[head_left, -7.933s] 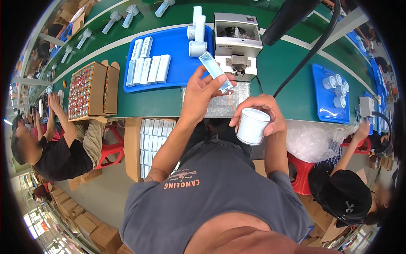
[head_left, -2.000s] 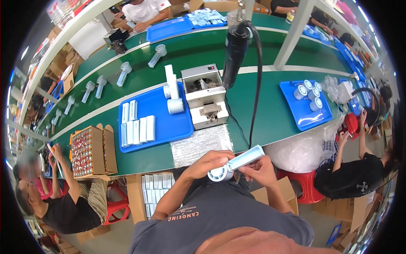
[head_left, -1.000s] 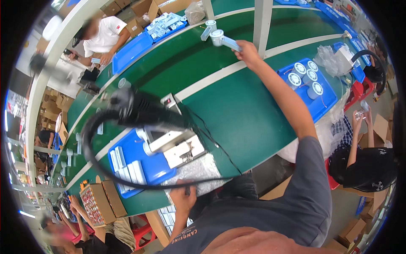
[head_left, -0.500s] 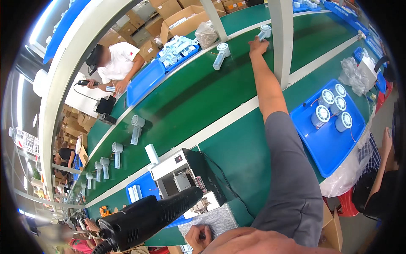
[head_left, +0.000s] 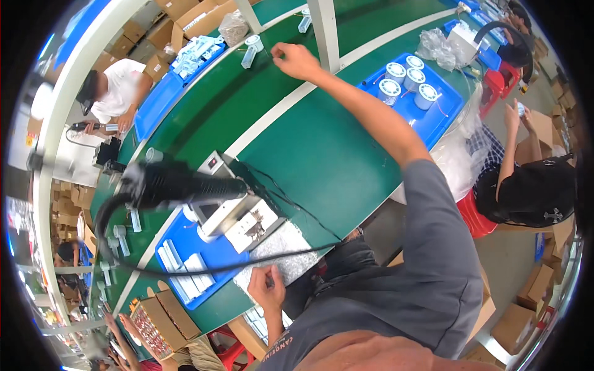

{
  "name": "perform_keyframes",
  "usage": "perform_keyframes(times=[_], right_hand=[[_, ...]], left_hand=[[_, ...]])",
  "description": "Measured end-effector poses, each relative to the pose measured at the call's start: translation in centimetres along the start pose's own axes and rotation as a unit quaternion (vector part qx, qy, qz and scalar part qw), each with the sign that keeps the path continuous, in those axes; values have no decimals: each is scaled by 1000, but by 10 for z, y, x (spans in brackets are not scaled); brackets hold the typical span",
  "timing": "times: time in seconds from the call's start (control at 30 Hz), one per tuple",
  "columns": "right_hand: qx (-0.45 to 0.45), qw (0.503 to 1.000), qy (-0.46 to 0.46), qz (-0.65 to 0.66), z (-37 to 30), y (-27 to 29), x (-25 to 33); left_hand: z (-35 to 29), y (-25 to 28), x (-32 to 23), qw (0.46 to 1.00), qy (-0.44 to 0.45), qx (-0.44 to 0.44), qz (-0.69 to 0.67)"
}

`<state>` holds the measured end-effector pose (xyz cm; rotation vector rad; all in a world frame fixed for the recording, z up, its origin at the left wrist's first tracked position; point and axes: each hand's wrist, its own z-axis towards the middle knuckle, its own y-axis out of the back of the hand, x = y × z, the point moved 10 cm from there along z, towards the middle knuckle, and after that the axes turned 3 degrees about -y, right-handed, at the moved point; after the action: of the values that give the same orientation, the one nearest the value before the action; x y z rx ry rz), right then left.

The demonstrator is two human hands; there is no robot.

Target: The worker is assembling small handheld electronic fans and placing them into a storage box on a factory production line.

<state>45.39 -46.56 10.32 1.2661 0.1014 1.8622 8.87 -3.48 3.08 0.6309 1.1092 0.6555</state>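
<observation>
My right arm reaches over the green belt [head_left: 210,111]. Above it my right hand [head_left: 296,60] is loosely curled, fingers apart, with nothing visible in it. Just left of that hand lies a pale-blue handheld fan [head_left: 250,52] with a round head. A second such fan [head_left: 304,21] lies farther off, beside the white post. Low in the view, my left hand [head_left: 267,287] is curled closed at the edge of a bubble-wrap sheet [head_left: 281,250]; nothing shows in its fingers. A black tool [head_left: 179,188] with a cable hangs in front, hiding part of a small white-and-black machine [head_left: 247,229].
At right a blue tray [head_left: 427,130] bears several round fan heads. Another blue tray [head_left: 213,281] near the machine holds pale housings. More fans stand along the belt at left. A white post [head_left: 324,34] rises by the belt. Co-workers sit across it and at right.
My right hand has let go of the far fan and drawn back from it. The view has turned right, bringing the right-hand co-worker, the near tray and my left hand more into sight.
</observation>
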Motion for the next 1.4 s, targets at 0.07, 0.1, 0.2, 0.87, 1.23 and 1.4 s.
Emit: perform_keyframes(times=[0.07, 0.1, 0.2, 0.87, 1.23, 1.4], right_hand=[[17, 993, 114, -35, -41, 69, 50], [-19, 989, 122, -78, -61, 116, 58], [-152, 956, 85, -238, -104, 213, 14], [145, 934, -44, 324, -376, 192, 155], [223, 796, -257, 501, -429, 70, 169], [310, 808, -142, 481, -421, 57, 212]], left_hand=[[4, 0, -4, 997, -14, -16, -68], [6, 0, -6, 997, -13, -22, -77], [8, 4, -18, 988, -51, -37, -143], [12, 47, -151, 896, -308, -5, -320], [0, 52, -156, 898, -376, -64, -220], [6, 73, -139, 932, -269, -72, -233]])
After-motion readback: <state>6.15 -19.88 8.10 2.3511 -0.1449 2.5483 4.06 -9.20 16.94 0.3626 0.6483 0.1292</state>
